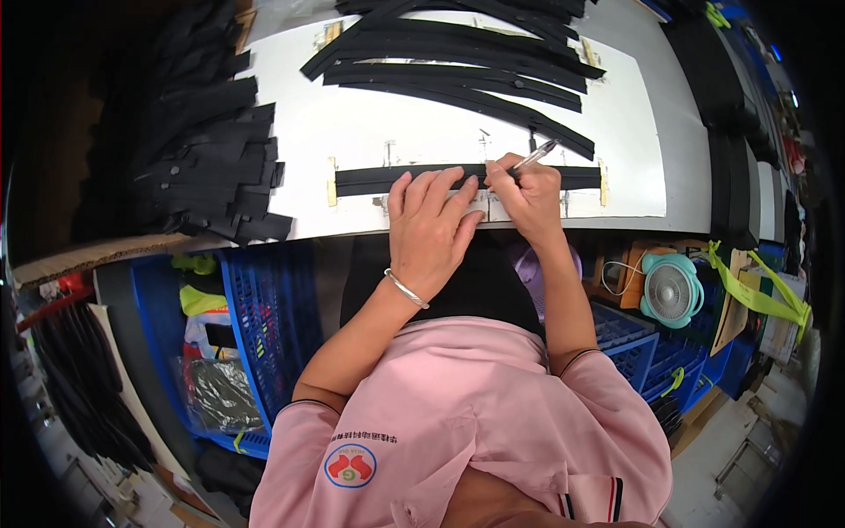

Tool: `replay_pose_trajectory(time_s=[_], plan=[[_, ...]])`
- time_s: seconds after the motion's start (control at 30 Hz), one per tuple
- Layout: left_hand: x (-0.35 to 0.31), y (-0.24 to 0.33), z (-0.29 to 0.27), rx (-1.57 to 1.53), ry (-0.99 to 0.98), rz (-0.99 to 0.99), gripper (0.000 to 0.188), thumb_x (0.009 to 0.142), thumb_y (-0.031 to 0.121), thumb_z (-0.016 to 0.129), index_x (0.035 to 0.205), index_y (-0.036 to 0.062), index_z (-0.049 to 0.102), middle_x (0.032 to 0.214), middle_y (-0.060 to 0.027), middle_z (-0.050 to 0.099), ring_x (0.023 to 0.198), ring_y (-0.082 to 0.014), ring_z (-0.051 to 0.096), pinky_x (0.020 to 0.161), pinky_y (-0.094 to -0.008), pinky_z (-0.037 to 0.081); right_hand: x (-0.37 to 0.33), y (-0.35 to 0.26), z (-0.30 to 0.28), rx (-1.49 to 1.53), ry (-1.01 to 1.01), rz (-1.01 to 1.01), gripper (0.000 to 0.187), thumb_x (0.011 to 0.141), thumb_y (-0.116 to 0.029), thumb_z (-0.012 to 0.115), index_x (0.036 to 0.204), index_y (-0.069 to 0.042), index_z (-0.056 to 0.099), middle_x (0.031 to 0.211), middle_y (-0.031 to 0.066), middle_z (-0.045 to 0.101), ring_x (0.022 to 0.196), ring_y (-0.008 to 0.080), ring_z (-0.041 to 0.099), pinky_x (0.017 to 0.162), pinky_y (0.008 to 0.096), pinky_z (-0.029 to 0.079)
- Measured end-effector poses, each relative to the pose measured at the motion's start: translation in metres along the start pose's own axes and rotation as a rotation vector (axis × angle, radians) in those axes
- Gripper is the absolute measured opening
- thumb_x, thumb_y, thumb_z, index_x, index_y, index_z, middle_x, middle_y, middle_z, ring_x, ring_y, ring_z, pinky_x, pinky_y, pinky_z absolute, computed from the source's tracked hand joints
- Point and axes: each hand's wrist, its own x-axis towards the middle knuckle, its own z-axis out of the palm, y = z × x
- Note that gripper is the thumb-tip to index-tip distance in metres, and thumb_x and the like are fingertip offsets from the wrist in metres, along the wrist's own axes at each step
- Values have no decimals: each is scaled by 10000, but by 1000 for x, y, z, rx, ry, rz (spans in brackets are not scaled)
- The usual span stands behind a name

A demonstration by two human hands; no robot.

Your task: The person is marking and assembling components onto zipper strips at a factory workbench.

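Observation:
A long black fabric strip (361,182) lies crosswise on a white sheet (295,123) near the table's front edge, between two yellowish tape pieces at its ends. My left hand (429,224) rests on the strip with the fingers stretched and somewhat spread, holding it down. Just to the right, my right hand (533,195) is closed around a clear-barrelled pen (535,156). Its tip is hidden by my fingers, close to the strip, so whether it touches cannot be seen. Farther back lie several similar black strips (458,72), loosely crossed.
Black strips are heaped in a large pile (202,172) on the left of the table. Black stacks (732,180) stand along the right. Below the table are a blue crate (264,317) at left, blue baskets (629,343) at right and a turquoise fan (672,290).

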Motion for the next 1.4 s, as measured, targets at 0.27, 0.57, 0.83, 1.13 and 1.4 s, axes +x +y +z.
replay_pose_trajectory(time_s=[0.27,0.57,0.83,1.13,1.4], plan=[[-1,1,-1,48,3,31,376,874,214,741,1226,92,690,1261,-59,619,1209,-245,529,1119,-477,303,-4,6,-60,263,243,216,228,999,-128,576,854,-11,707,809,50,695,639,56,542,571,204,413],[5,10,4,46,14,16,343,853,184,761,1178,87,713,1249,-70,627,1188,-268,539,1091,-483,339,-4,39,-89,129,220,325,255,1009,-184,620,847,-13,717,771,2,668,658,40,512,569,202,381],[55,49,58,-171,67,150,234,830,106,761,1060,73,747,1108,-61,675,1057,-274,582,979,-427,401,-4,41,-84,133,207,299,246,1005,-167,621,844,-2,708,750,1,668,660,50,534,589,213,414],[59,49,81,-174,34,176,153,825,57,728,976,35,740,1069,-74,643,1030,-280,553,977,-441,402,-3,38,-81,-14,249,152,235,964,-145,652,833,46,688,693,63,679,569,94,566,522,272,418],[60,50,81,-128,39,156,167,829,76,751,996,82,756,1094,-34,673,1046,-264,587,944,-402,416,-6,40,-92,111,143,196,245,926,-125,660,762,57,653,623,43,619,548,83,495,503,273,390]])
